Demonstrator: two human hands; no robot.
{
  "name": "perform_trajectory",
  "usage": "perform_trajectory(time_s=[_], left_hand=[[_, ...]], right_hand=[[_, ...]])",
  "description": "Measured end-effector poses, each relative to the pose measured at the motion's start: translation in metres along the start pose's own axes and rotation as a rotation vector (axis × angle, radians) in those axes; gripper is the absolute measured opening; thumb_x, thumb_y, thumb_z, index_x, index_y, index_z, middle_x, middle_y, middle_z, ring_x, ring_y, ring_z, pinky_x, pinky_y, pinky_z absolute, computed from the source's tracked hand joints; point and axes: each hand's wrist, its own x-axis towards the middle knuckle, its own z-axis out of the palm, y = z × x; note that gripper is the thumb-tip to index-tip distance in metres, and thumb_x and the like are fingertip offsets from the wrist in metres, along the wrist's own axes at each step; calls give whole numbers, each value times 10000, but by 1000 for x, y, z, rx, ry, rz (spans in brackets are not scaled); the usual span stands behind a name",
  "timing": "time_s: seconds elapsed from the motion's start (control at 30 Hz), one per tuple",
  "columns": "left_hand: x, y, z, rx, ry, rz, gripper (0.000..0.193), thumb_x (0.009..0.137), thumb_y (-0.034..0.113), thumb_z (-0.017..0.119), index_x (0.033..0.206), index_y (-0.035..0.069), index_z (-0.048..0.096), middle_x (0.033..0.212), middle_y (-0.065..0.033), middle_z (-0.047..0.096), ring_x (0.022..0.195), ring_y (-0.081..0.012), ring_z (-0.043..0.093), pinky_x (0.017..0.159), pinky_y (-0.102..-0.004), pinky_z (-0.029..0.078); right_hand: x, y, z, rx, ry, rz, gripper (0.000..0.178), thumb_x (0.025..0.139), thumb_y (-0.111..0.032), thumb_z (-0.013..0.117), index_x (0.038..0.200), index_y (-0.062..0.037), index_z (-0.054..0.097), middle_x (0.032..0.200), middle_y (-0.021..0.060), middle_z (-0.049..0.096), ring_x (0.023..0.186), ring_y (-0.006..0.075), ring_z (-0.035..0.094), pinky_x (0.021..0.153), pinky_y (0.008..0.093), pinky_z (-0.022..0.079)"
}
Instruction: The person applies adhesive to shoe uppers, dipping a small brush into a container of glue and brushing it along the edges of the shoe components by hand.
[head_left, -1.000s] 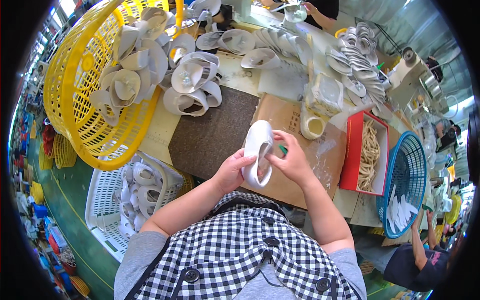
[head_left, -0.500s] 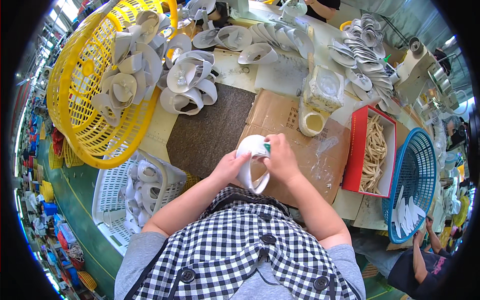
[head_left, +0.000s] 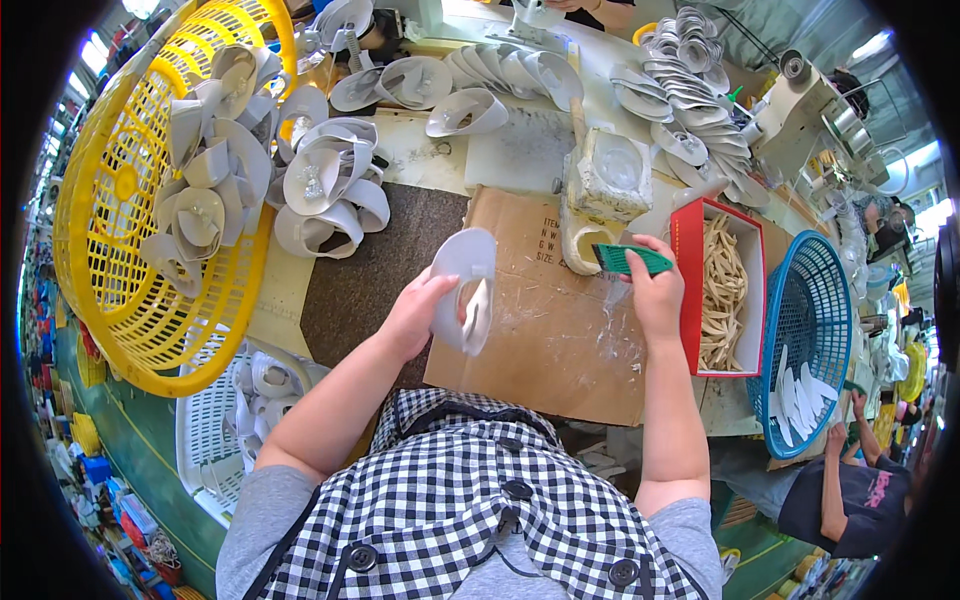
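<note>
My left hand grips the edge of a white curved shoe upper, raised over the cardboard sheet with its opening showing. In my right hand is a small green-handled brush. Its dark bristle end points left, at the mouth of a round glue cup. Whether the bristles touch the cup's rim, I cannot tell. Just beyond the cup stands a crusted white glue pot, with a pale stick upright beside it. Stacked white uppers rest at the left behind a dark mat.
A yellow basket of uppers leans in at left, above a white basket. Right of my right hand are a red box of beige strips and a blue basket. Another person works at lower right.
My right hand has left the upper and moved right to the glue cup with the green brush. My left hand has shifted left, turning the upper. The view has shifted slightly.
</note>
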Motion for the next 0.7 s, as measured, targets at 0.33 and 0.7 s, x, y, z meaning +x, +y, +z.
perform_trajectory(time_s=[0.33,0.7], left_hand=[[47,-2,19,24,56,-138,377,908,213,473,1244,47,435,933,-71,572,756,-153,586,701,-328,503],[63,-4,-4,204,94,-53,313,828,44,475,1131,-11,531,961,-102,617,856,-193,620,777,-346,520]], right_hand=[[10,8,32,-34,154,43,156,906,-159,580,965,-16,589,798,75,633,637,121,611,548,252,516],[-15,29,25,338,16,265,137,917,-133,548,987,-18,521,857,74,593,720,153,631,575,289,561]])
